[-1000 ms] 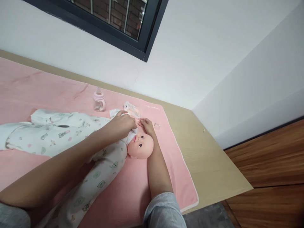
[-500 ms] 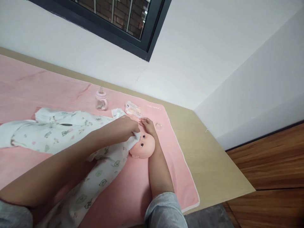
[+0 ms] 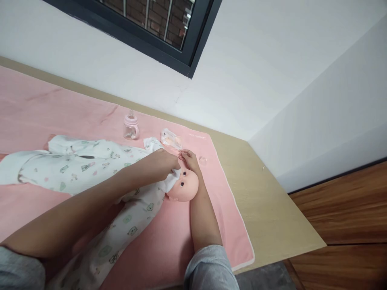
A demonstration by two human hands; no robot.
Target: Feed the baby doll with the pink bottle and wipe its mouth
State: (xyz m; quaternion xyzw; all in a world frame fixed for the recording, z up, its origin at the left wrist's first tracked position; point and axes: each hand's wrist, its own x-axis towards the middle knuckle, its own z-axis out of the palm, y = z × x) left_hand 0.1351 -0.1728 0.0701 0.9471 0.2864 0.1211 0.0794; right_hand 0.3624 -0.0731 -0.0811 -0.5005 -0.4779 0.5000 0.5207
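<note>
A doll (image 3: pixel 186 187) with a bald head lies on its back, dressed in a white printed outfit (image 3: pixel 87 161). My left hand (image 3: pixel 161 164) is closed on a small white cloth (image 3: pixel 172 177), pressed against the lower part of the doll's face. The cloth covers the mouth. Around the far side of the doll's head curves my right hand (image 3: pixel 190 160), its fingers stretched out beside the head and its forearm along the crown. Part of the outfit is behind my left forearm.
All this rests on a pink mat (image 3: pixel 217 189) over a wooden tabletop (image 3: pixel 256 201). A pink-topped baby bottle (image 3: pixel 131 128) stands near the back, beside a clear plastic packet (image 3: pixel 171 139). A small clear round piece (image 3: pixel 202 160) lies right of my right hand. A wall and window (image 3: pixel 181 60) are behind.
My left hand and the cloth have shifted very slightly at the doll's face. My right hand stays by the head. The whole view has moved a little.
</note>
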